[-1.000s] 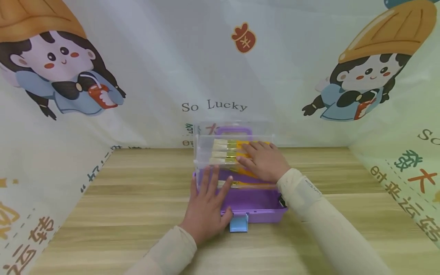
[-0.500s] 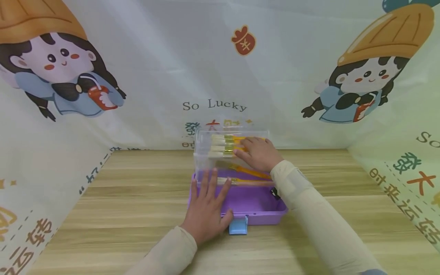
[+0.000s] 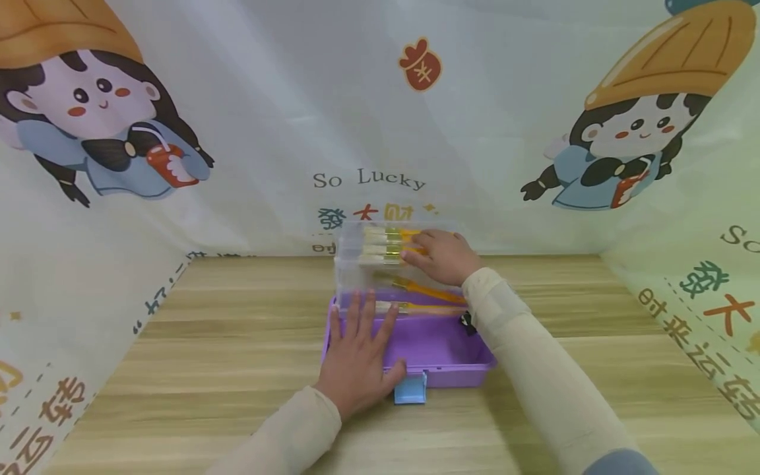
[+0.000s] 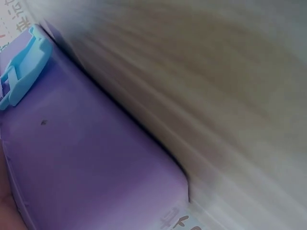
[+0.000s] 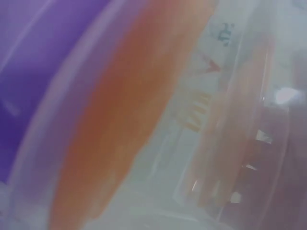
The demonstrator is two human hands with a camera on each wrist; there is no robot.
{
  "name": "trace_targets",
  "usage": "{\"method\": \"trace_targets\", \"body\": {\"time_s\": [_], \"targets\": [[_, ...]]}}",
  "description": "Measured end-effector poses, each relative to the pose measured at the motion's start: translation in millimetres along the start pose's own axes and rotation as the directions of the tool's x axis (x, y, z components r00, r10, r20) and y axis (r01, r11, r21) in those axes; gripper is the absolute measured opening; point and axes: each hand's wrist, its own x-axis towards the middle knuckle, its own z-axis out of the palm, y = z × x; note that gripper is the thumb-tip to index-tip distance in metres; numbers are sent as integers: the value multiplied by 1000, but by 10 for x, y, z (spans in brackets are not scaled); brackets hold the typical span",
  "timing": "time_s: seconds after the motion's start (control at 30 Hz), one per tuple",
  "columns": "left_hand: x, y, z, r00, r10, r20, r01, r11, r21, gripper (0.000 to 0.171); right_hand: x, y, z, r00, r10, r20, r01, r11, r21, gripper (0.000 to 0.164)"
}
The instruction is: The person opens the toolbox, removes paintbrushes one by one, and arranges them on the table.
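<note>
A purple plastic box (image 3: 457, 377) stands with its clear lid (image 3: 350, 277) raised at the back. My right hand (image 3: 445, 256) grips the orange handles of several paintbrushes (image 3: 382, 245) in front of the lid, pale bristles pointing left. Two more orange handles show lower down: a slanted brush (image 3: 430, 291) and a level brush (image 3: 424, 309). My left hand (image 3: 362, 366) rests over the box's front left, fingers straight and spread. In the left wrist view, the box's outer wall (image 4: 96, 143) fills the lower left. Blurred orange (image 5: 124, 110) and clear plastic fill the right wrist view.
A light blue latch (image 3: 410, 389) hangs down from the box's front, over the wood-patterned tabletop (image 3: 237, 343). A small black thing (image 3: 468, 323) sits at the box's right end. A printed cloth (image 3: 267, 99) stands behind and along both sides.
My right hand and the gripped brushes have risen slightly towards the back and left. The purple handle behind the lid has gone out of sight. My left hand stays almost still.
</note>
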Motion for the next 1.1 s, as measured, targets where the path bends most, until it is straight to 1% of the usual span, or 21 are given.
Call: {"method": "trace_targets", "body": {"time_s": [0.3, 0.5, 0.7, 0.77, 0.83, 0.93, 1.03, 1.1], "targets": [[52, 41, -26, 997, -11, 75, 12, 1000, -7, 77, 136, 160, 82, 1000, 16, -2, -15, 999, 28, 62], [51, 79, -46, 993, -19, 117, 26, 998, -62, 76, 189, 229, 133, 1000, 28, 6, -28, 999, 26, 60], [45, 82, -36, 990, -28, 137, 34, 998, -48, 77, 186, 242, 143, 1000, 13, 21, -13, 999, 31, 60], [42, 78, -32, 989, -28, 143, 35, 998, -51, 78, 146, 239, 129, 1000, 6, 14, -7, 998, 69, 61], [39, 73, -31, 989, -24, 149, 33, 998, -61, 78, 87, 228, 117, 1000, -2, -13, 4, 994, 113, 63], [32, 56, -35, 987, -22, 162, 31, 998, -52, 79, -19, 170, 96, 996, -19, -90, 36, 981, 190, 60], [30, 32, -48, 986, -26, 164, 33, 999, -39, 80, -107, 82, 92, 981, -81, -179, 121, 967, 224, 50], [32, 11, -52, 987, -29, 161, 35, 999, -32, 80, -159, 18, 97, 966, -137, -219, 189, 953, 236, 41]]}}
